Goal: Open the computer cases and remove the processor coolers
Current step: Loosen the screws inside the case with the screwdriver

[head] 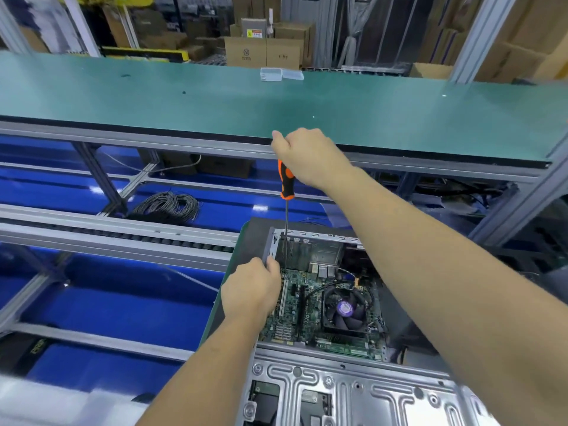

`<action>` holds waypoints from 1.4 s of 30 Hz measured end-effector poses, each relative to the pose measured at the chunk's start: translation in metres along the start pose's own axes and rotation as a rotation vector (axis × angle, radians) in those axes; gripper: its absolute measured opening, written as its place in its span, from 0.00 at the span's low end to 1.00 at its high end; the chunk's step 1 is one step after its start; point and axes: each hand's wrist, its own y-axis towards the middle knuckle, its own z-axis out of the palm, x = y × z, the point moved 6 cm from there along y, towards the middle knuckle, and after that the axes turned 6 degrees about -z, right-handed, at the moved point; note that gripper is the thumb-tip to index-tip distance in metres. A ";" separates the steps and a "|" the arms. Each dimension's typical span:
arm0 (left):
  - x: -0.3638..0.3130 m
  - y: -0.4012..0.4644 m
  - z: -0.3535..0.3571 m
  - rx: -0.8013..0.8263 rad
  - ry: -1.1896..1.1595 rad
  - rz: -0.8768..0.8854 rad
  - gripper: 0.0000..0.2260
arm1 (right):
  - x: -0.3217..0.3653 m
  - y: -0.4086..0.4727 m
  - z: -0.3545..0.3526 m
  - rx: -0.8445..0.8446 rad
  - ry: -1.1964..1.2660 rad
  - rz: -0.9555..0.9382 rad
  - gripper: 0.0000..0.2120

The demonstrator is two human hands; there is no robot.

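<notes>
Stamped steel of the open computer case (pixel 353 392) fills the near edge. Left hand (pixel 250 290) grips the case wall; right hand (pixel 307 155) wraps the screwdriver (pixel 286 182), shaft upright, tip at the motherboard's far corner. Processor cooler (pixel 345 309) remains mounted. Advise keeping the shaft vertical under steady pressure. Screw head is not discernible.

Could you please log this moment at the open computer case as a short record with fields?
case: grey metal computer case, side open, green motherboard exposed
cooler: black processor fan with purple centre label, still mounted on the board
tool: orange-and-black-handled screwdriver, upright, tip down at the board's far left corner
right hand: grips the handle top
left hand: holds the case's left edge beside the shaft
surroundings: green-topped workbench behind; coil of grey cable on the blue floor
</notes>
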 end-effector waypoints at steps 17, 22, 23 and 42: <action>-0.001 -0.002 -0.002 0.007 0.000 0.004 0.24 | 0.018 0.004 0.001 0.171 -0.364 -0.040 0.14; -0.001 -0.003 -0.003 0.019 -0.003 0.011 0.24 | 0.014 0.004 -0.003 0.235 -0.365 -0.186 0.19; -0.001 -0.002 -0.003 0.018 -0.002 0.010 0.24 | 0.010 0.005 -0.006 0.246 -0.371 -0.180 0.18; -0.001 -0.001 -0.002 0.014 0.031 -0.012 0.24 | 0.015 -0.026 -0.010 0.352 -0.297 -0.187 0.20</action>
